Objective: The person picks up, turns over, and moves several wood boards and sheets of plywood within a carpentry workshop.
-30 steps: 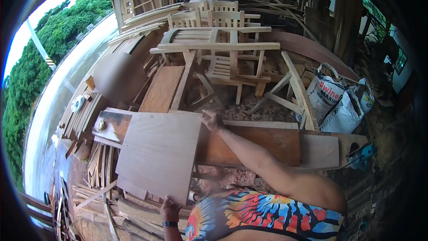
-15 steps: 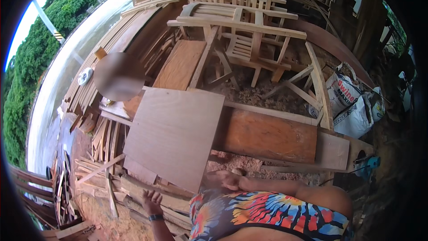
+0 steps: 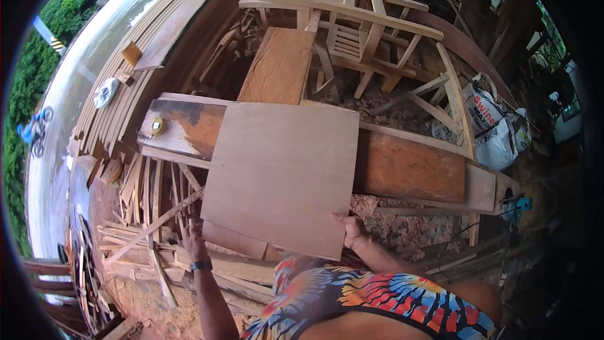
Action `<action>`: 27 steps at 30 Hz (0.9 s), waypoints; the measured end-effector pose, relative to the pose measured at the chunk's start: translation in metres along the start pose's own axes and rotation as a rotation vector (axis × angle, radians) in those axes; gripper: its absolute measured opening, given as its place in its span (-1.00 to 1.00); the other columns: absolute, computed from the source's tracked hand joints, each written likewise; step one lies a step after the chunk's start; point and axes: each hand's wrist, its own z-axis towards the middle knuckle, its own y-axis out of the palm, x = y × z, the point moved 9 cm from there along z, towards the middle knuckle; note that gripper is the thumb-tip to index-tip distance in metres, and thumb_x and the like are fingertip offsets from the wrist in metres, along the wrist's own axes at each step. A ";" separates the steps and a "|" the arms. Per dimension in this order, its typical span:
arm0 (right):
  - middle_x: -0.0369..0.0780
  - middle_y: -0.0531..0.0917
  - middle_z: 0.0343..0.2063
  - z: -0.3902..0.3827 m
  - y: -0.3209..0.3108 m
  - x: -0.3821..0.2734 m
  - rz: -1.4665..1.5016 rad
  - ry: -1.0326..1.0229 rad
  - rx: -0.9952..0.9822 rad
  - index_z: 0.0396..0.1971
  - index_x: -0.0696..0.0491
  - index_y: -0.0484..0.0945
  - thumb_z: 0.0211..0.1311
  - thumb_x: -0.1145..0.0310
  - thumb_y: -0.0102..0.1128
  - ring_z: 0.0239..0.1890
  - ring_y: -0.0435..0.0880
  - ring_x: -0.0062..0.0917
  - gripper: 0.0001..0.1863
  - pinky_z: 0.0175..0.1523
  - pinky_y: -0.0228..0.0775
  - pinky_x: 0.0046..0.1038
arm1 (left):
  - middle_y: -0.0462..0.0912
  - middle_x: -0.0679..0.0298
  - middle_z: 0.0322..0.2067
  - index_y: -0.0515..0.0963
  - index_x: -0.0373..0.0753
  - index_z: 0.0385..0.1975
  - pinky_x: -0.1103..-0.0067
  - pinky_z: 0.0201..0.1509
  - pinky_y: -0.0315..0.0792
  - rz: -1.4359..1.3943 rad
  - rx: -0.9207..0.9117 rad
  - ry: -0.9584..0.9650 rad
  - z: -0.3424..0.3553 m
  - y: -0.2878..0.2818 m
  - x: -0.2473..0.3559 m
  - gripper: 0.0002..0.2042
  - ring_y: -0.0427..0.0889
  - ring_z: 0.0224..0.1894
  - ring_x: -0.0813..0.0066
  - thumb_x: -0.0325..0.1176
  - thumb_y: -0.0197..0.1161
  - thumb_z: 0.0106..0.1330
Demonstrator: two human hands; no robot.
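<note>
Pale wood, one flat board (image 3: pixel 283 176) lies across one workbench (image 3: pixel 412 167), its near edge overhanging. It looks light and stiff, probably best held by opposite edges. The right hand (image 3: pixel 355 231) pinches its right edge, thumb on top; the left hand (image 3: pixel 195 240) is beside its left edge, grip unclear. Farther out: one tape measure (image 3: pixel 153 127), one blue power tool (image 3: pixel 518 209).
</note>
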 end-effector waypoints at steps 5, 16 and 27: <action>-0.14 0.63 -0.04 -0.025 -0.018 -0.031 0.121 -0.059 -0.035 0.14 0.17 0.46 0.12 0.31 0.37 0.00 0.63 -0.31 -0.43 0.13 0.49 -0.24 | 0.48 0.45 -0.44 0.60 -0.25 -0.22 0.66 -0.32 0.26 0.213 -0.391 0.187 0.033 0.051 0.033 -0.71 0.38 -0.39 0.69 -0.14 0.07 0.46; -0.17 0.68 -0.16 -0.128 -0.252 -0.160 0.062 -0.513 0.453 -0.03 0.13 0.59 0.06 0.22 0.39 -0.13 0.65 -0.38 -0.52 0.05 0.47 -0.31 | 0.58 0.40 -0.33 0.62 -0.28 -0.09 0.67 -0.24 0.35 0.310 -0.704 0.143 0.038 0.226 0.044 -0.64 0.47 -0.29 0.65 -0.07 0.13 0.46; -0.09 0.67 -0.04 -0.155 -0.313 -0.191 0.153 -0.339 0.520 0.07 0.14 0.55 0.00 0.20 0.45 -0.05 0.66 -0.27 -0.39 0.10 0.49 -0.19 | 0.59 0.37 -0.31 0.60 -0.27 -0.05 0.66 -0.27 0.36 0.408 -0.723 0.184 -0.022 0.305 0.093 -0.64 0.49 -0.29 0.65 -0.08 0.12 0.46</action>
